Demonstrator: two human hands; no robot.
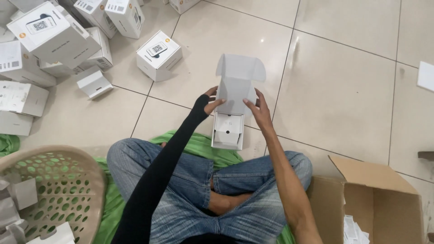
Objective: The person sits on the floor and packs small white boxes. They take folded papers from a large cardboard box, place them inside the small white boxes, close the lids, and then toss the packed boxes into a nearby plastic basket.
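**Open white box held in both my hands**

I sit cross-legged on a green cloth (203, 147) on the tiled floor (343, 90). My left hand (211, 101), in a black sleeve, and my bare right hand (258, 110) both grasp a small white box (229, 118) above my knees, fingers clenched on its sides, lid flap standing up. A white insert shows inside. A heap of white boxes (58, 40) lies to my left, a plastic basket (68, 180) beside my knee, a cardboard carton (375, 199) to my right.
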